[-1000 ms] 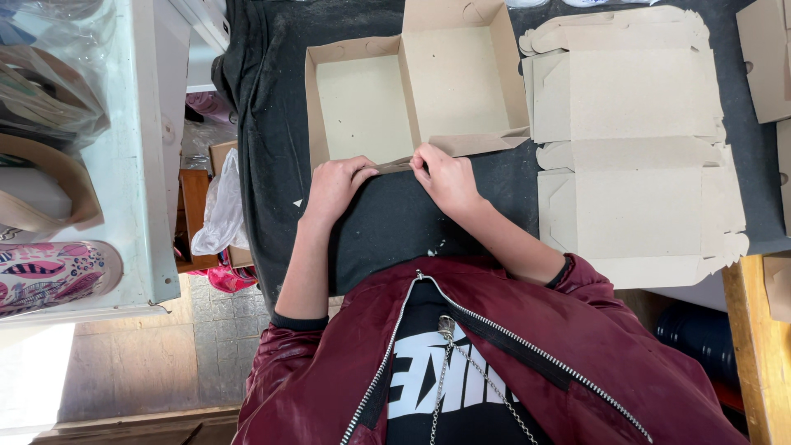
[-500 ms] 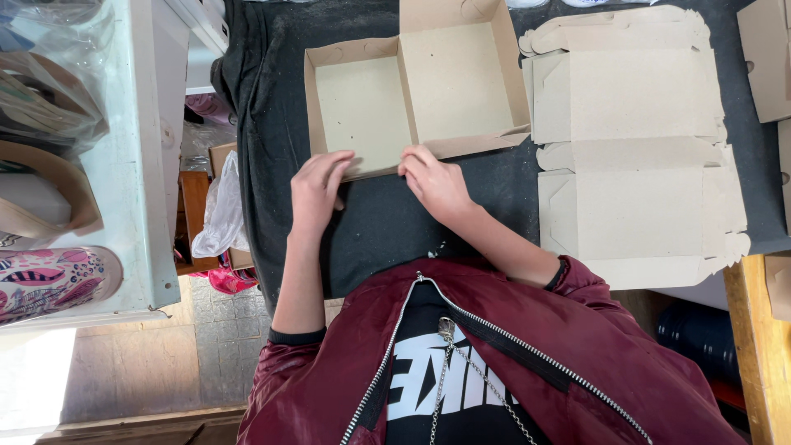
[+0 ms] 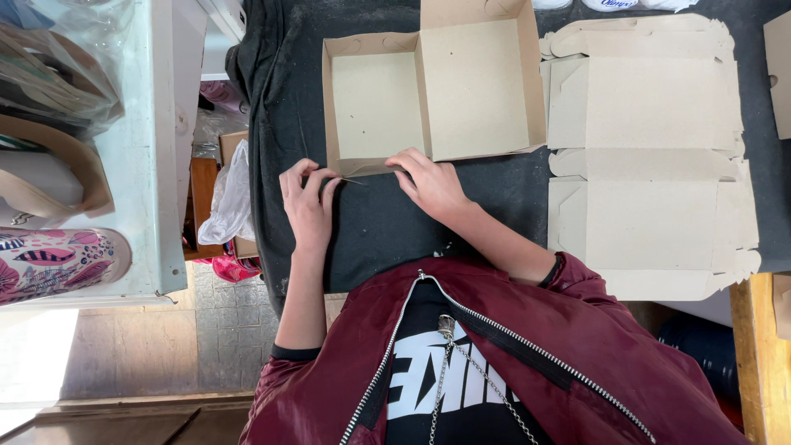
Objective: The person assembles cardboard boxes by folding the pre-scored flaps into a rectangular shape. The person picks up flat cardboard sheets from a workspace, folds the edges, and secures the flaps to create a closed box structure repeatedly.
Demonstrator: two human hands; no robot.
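Observation:
A brown cardboard box (image 3: pixel 375 103) lies half folded on a dark cloth, its tray walls raised and its lid (image 3: pixel 476 82) open flat beside it. My left hand (image 3: pixel 309 202) pinches the left end of the tray's near wall. The fingers of my right hand (image 3: pixel 432 185) grip the same wall at its right end, by the lid's hinge. Both forearms reach out from maroon jacket sleeves.
A stack of flat, unfolded box blanks (image 3: pixel 651 156) lies to the right on the dark cloth (image 3: pixel 395 231). Another blank (image 3: pixel 779 74) shows at the far right edge. A white unit (image 3: pixel 161 165) with bags and a patterned cup (image 3: pixel 58 259) stands to the left.
Both hands have slid a little leftward along the box's near wall. The left hand now pinches its end instead of lying flat over it.

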